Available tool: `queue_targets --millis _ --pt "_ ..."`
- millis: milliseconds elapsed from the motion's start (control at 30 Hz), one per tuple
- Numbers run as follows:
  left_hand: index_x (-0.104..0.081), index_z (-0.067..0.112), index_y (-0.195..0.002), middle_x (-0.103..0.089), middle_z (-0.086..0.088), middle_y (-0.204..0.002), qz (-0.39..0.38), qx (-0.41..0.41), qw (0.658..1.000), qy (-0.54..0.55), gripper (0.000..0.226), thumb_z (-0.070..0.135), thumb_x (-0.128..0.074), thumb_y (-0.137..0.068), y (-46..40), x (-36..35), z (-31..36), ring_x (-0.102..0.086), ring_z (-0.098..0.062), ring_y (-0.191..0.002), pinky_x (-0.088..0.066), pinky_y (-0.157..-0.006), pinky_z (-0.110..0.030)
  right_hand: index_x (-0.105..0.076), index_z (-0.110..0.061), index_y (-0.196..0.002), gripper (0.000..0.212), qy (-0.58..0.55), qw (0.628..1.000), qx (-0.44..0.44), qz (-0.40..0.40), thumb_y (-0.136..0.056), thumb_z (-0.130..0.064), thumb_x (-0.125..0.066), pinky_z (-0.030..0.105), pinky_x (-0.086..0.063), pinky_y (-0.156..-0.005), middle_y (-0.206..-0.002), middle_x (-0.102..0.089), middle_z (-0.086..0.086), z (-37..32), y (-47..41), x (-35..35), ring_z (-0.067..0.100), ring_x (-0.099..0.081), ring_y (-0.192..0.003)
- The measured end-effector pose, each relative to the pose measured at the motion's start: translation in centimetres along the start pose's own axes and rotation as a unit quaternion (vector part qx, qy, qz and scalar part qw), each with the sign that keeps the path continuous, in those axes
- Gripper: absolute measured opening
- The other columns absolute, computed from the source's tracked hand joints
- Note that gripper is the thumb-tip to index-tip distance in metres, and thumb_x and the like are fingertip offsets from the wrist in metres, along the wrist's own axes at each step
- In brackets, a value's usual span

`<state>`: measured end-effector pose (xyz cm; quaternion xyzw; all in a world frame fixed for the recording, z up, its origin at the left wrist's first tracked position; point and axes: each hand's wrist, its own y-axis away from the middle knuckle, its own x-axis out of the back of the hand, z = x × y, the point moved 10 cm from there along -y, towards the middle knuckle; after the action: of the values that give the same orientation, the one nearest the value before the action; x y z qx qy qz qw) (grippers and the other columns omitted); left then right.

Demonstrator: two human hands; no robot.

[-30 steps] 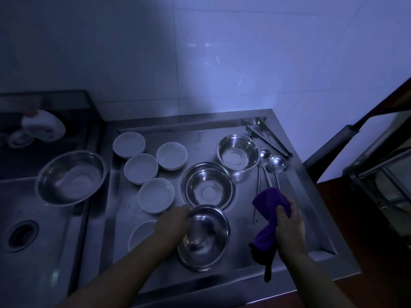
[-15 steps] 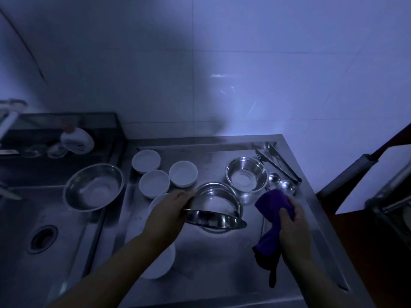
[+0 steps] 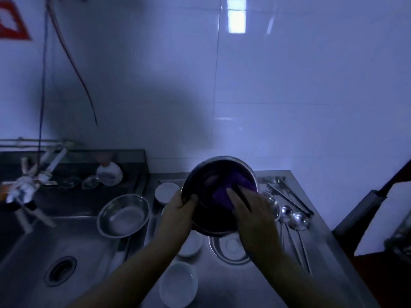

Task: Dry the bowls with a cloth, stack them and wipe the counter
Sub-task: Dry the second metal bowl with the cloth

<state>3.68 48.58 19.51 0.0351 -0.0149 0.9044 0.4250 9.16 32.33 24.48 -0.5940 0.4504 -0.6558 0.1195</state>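
Two bare forearms reach in from the near edge over the stainless-steel bench point(image 3: 333, 252). Nearest the viewer a small white ceramic bowl point(image 3: 178, 286) sits upright on the bench, with another white bowl point(image 3: 191, 243) just behind it, partly hidden by the left arm. To their right a wide steel bowl point(image 3: 231, 247) rests on the bench beneath the raised work.

Above it, held clear of the bench and tilted toward the viewer, is the round stainless-steel mixing bowl point(image 3: 213, 210). The left hand point(image 3: 180, 210) has its grip curled over the near-left rim, thumb inside, fingers behind. The right hand point(image 3: 251, 210) presses the purple cloth point(image 3: 229, 190) against the inside wall; its fingers lie fairly flat on the fabric, though whether any fold is pinched I cannot tell in this dim light.

I judge the steel bowl light and stiff but slick while wet, so the rim is the sure place to hold it; the soft cloth will follow the curve. The white bowls look breakable and want gentler stacking.

Farther off lie metal ladles point(image 3: 295, 216) and tongs point(image 3: 287, 194) at the right, a third white bowl point(image 3: 165, 192) behind the left hand, and a shallow steel basin point(image 3: 123, 215) at the sink point(image 3: 33, 252) edge.
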Motion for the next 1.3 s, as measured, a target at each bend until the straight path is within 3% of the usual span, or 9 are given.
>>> queue_targets --millis 67,167,333,500,733,800,967,1100,1300 --pt "-0.063 0.049 -0.093 -0.071 0.011 -0.089 0.005 -0.004 1.000 0.029 0.026 0.025 -0.051 -0.093 0.5 0.6 0.8 -0.069 -0.013 -0.085 -0.057 -0.071 -0.044 -0.063 -0.006 -0.121 0.057 0.036 0.999 -0.016 -0.037 -0.067 -0.006 -0.081 0.047 -0.048 -0.095 -0.112 -0.066 0.017 -1.4 -0.1 -1.7 0.031 -0.063 -0.104" --pt "-0.063 0.044 -0.089 -0.072 0.007 -0.087 -0.002 0.044 0.991 0.126 0.024 0.024 -0.051 -0.095 1.2 0.9 0.6 -0.071 -0.017 -0.080 -0.056 -0.060 -0.036 -0.064 -0.010 -0.121 0.044 0.012 0.999 -0.037 -0.035 -0.079 -0.018 -0.054 0.041 -0.042 -0.100 -0.110 -0.068 0.011 -4.6 0.3 -2.3 0.026 -0.066 -0.101" --pt "-0.063 0.035 -0.098 -0.074 -0.002 -0.090 0.014 0.115 0.978 0.174 0.016 0.030 -0.048 -0.096 1.5 1.9 -0.7 -0.070 -0.022 -0.087 -0.055 -0.070 -0.036 -0.054 -0.011 -0.133 0.062 -0.047 0.997 -0.035 -0.046 -0.074 -0.029 -0.053 0.038 -0.042 -0.102 -0.119 -0.065 0.011 -9.8 -0.2 -3.4 0.019 -0.061 -0.107" --pt "-0.065 0.020 -0.095 -0.074 -0.007 -0.077 -0.017 0.098 0.987 0.125 0.016 0.025 -0.050 -0.095 0.7 4.0 0.5 -0.071 -0.023 -0.069 -0.055 -0.056 -0.034 -0.059 -0.018 -0.127 0.053 0.016 0.991 0.129 -0.031 -0.074 -0.012 -0.058 0.037 -0.052 -0.087 -0.110 -0.068 0.016 -9.9 -0.1 -3.1 0.024 -0.066 -0.097" --pt "-0.063 0.024 -0.044 -0.055 0.001 -0.039 -0.128 0.019 0.990 -0.056 0.046 -0.008 -0.049 -0.075 -0.2 4.8 5.6 -0.053 -0.011 -0.035 -0.040 -0.038 -0.017 -0.070 -0.020 -0.113 0.033 0.123 0.932 0.339 -0.039 -0.083 -0.010 -0.061 0.040 -0.048 -0.096 -0.107 -0.070 0.013 -6.4 -2.5 -0.6 0.024 -0.067 -0.101" --pt "-0.064 0.024 -0.047 -0.056 0.001 -0.041 -0.123 0.012 0.990 -0.070 0.044 -0.007 -0.049 -0.075 -0.8 4.7 6.4 -0.055 -0.011 -0.037 -0.042 -0.039 -0.016 -0.073 -0.019 -0.108 0.028 0.125 0.942 0.310 -0.001 -0.083 -0.008 -0.064 0.041 -0.051 -0.092 -0.105 -0.071 0.012 -6.4 -3.2 0.1 0.025 -0.068 -0.098" --pt "-0.062 0.010 -0.099 -0.069 -0.015 -0.076 -0.085 0.041 0.996 -0.001 0.024 -0.001 -0.047 -0.082 -1.1 2.9 4.8 -0.068 -0.034 -0.070 -0.057 -0.058 -0.041 -0.072 -0.013 -0.110 0.034 0.084 0.987 0.122 0.066 -0.079 -0.008 -0.058 0.040 -0.054 -0.083 -0.102 -0.071 0.015 -7.8 -2.5 -1.9 0.025 -0.070 -0.089" --pt "-0.057 0.009 -0.110 -0.067 -0.020 -0.090 -0.095 0.056 0.994 0.000 0.026 0.002 -0.046 -0.087 -1.3 2.4 4.0 -0.066 -0.037 -0.083 -0.058 -0.066 -0.044 -0.067 -0.011 -0.120 0.035 0.043 0.994 0.068 0.069 -0.085 -0.010 -0.063 0.038 -0.055 -0.081 -0.106 -0.070 0.014 -8.9 -1.9 -3.7 0.022 -0.069 -0.091" --pt "-0.061 0.013 -0.070 -0.063 -0.006 -0.052 -0.150 0.061 0.978 -0.131 0.025 -0.008 -0.049 -0.077 -2.9 4.8 5.7 -0.063 -0.018 -0.047 -0.049 -0.044 -0.023 -0.068 -0.019 -0.117 0.034 0.082 0.946 0.315 -0.014 -0.084 -0.011 -0.062 0.034 -0.054 -0.080 -0.105 -0.071 0.010 -8.0 -1.7 -2.4 0.021 -0.068 -0.093"
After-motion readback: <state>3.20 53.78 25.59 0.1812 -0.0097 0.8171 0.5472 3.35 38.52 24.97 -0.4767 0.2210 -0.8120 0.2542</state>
